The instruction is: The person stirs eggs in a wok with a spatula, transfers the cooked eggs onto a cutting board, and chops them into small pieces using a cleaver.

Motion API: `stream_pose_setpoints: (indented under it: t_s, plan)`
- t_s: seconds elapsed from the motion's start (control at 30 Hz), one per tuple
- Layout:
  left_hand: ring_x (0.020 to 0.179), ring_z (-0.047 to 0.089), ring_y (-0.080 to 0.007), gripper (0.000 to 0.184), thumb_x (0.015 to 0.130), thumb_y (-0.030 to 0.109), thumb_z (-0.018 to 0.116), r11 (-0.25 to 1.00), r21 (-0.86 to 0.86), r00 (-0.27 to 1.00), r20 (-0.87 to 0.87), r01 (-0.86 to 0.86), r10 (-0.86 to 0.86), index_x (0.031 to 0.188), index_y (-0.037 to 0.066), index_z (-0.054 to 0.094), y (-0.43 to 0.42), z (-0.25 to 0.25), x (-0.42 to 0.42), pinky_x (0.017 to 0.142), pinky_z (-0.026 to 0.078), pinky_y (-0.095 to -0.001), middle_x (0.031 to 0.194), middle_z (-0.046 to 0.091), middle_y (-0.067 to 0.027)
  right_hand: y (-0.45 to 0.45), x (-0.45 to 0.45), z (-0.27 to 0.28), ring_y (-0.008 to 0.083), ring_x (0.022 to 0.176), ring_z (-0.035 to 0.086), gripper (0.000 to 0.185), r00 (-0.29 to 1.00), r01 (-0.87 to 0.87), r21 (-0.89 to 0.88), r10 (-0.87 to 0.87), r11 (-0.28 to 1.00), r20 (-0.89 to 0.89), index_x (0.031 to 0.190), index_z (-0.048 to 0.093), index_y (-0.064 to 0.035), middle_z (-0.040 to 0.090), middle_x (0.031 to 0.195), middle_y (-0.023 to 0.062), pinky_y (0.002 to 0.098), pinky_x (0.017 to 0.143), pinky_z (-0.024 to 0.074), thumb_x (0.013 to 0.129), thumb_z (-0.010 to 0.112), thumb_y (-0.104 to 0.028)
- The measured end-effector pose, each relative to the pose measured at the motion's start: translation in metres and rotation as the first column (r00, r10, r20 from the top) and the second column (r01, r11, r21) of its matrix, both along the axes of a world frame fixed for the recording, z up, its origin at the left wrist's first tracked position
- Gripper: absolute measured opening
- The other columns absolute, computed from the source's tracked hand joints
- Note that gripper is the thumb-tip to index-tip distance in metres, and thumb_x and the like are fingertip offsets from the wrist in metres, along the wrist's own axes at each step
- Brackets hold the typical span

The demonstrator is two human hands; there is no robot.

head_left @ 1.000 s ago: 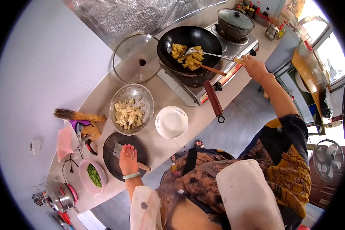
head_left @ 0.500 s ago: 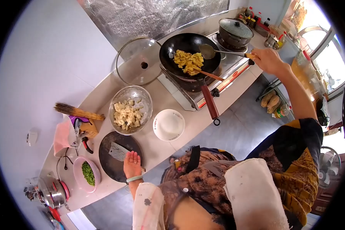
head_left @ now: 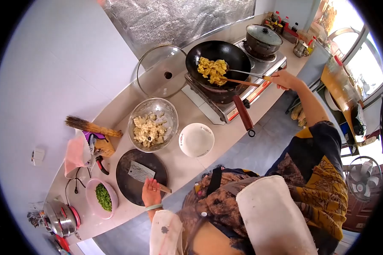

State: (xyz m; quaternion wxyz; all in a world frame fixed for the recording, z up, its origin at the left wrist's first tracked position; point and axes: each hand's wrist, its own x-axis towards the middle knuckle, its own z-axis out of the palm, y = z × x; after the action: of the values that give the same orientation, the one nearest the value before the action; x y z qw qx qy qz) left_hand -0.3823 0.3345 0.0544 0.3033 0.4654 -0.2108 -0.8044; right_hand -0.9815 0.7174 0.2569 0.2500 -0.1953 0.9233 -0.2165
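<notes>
My right hand (head_left: 286,80) is closed around the wooden handle end of a spatula (head_left: 247,73), its blade down in the black wok (head_left: 236,53) against yellow scrambled egg (head_left: 210,69). A pair of wooden chopsticks (head_left: 244,82) leans over the wok's rim, tips in the egg. The wok sits on the gas stove (head_left: 215,111), its dark red handle pointing toward me. My left hand (head_left: 151,193) is open, palm up and fingers stretched out, over the edge of a round dark chopping board (head_left: 127,187). Beside its fingertips a cleaver (head_left: 141,171) lies flat on the board.
A glass bowl (head_left: 173,112) of pale lumpy food, a white bowl (head_left: 196,140) and a pink bowl (head_left: 90,199) of chopped greens stand on the counter. A glass lid (head_left: 155,83) leans on the wall. A lidded pot (head_left: 264,36) occupies the far burner.
The spatula blade has moved left and down from the wok's right side into the egg, with my right hand lower. My left hand stays open by the cleaver. The whole view has shifted slightly.
</notes>
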Motion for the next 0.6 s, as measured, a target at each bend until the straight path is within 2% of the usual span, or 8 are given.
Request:
stream_pose_setpoints:
  t_s: [0.1,0.13,0.17,0.2,0.23,0.27,0.43,0.6]
  plan:
    - [0.104,0.058,-0.024,0.034,0.096,0.027,0.054,1.0,-0.007,0.998,-0.06,-0.021,0.021,0.124,0.006,0.055,-0.005,-0.009,0.021,0.097,0.047,-0.04,0.113,0.06,-0.0072,-0.01,0.007,-0.01,0.0154,0.043,0.054,0.039,0.998,0.042,0.018,-0.041,0.999,-0.042,0.093,0.071,-0.0063,0.061,0.065,0.0079,0.0297,0.041,0.0448,0.091,0.057,-0.043]
    - [0.104,0.058,-0.0252,0.032,0.095,0.027,0.055,0.999,-0.047,0.998,-0.063,-0.01,0.007,0.119,0.007,0.058,-0.004,-0.007,0.023,0.097,0.046,-0.0406,0.108,0.061,-0.0074,-0.006,-0.002,-0.019,0.0206,0.057,0.063,0.036,0.999,-0.039,0.07,0.04,0.997,-0.011,0.097,0.071,-0.007,0.067,0.075,0.0086,0.035,0.057,0.0525,0.089,0.059,-0.04]
    - [0.104,0.058,-0.0247,0.028,0.094,0.029,0.056,0.996,-0.074,0.981,-0.185,0.047,-0.06,0.113,0.009,0.061,-0.011,-0.021,0.033,0.096,0.046,-0.0402,0.104,0.063,-0.0053,-0.006,-0.01,-0.026,0.0256,0.085,0.06,0.039,0.99,-0.125,0.186,0.135,0.975,-0.046,0.104,0.068,-0.0091,0.065,0.098,0.009,0.0418,0.077,0.0478,0.088,0.058,-0.043]
    - [0.104,0.059,-0.0234,0.026,0.094,0.032,0.055,0.998,-0.038,0.997,-0.052,0.049,-0.051,0.109,0.013,0.064,-0.019,-0.029,0.032,0.091,0.048,-0.0411,0.105,0.065,-0.0028,-0.005,-0.02,-0.034,0.0306,0.113,0.058,0.043,0.972,-0.175,0.304,0.214,0.936,-0.1,0.112,0.066,-0.0111,0.063,0.122,0.0093,0.0485,0.096,0.0431,0.087,0.056,-0.045]
    - [0.105,0.059,-0.0233,0.027,0.094,0.032,0.054,0.997,-0.041,0.998,-0.016,0.058,-0.059,0.11,0.012,0.063,-0.019,-0.034,0.025,0.092,0.048,-0.0406,0.105,0.065,-0.0031,0.013,-0.034,-0.065,0.0332,0.116,0.056,0.047,0.877,-0.157,0.209,0.233,0.965,-0.421,0.118,0.061,-0.0113,0.059,0.127,0.0117,0.0508,0.096,0.043,0.088,0.054,-0.046]
    - [0.105,0.059,-0.0232,0.028,0.094,0.032,0.054,0.996,-0.057,0.997,-0.004,0.072,-0.073,0.111,0.012,0.062,-0.018,-0.036,0.016,0.092,0.048,-0.0401,0.106,0.065,-0.0033,-0.009,0.025,0.019,0.0378,0.122,0.052,0.068,0.94,-0.073,0.246,0.149,0.967,-0.306,0.132,0.053,-0.0052,0.056,0.13,0.0221,0.0444,0.104,0.0395,0.088,0.052,-0.056]
    - [0.107,0.059,-0.0225,0.032,0.094,0.032,0.054,0.979,-0.147,0.99,0.056,0.139,-0.132,0.116,0.009,0.059,-0.001,-0.04,-0.019,0.093,0.047,-0.0376,0.11,0.065,-0.0048,-0.019,0.004,0.073,0.0408,0.116,0.053,0.051,0.776,-0.261,-0.029,0.192,0.965,-0.601,0.129,0.054,-0.0046,0.059,0.122,0.022,0.0462,0.099,0.042,0.09,0.057,-0.039]
    - [0.11,0.059,-0.0218,0.037,0.095,0.032,0.054,0.943,-0.24,0.968,0.151,0.231,-0.198,0.121,0.006,0.056,0.024,-0.048,-0.046,0.094,0.047,-0.035,0.114,0.065,-0.0062,-0.016,-0.023,0.174,0.0396,0.102,0.059,0.033,0.276,-0.499,-0.252,-0.123,0.83,-0.953,0.118,0.058,-0.0029,0.062,0.109,0.0209,0.0464,0.087,0.0485,0.09,0.056,-0.019]
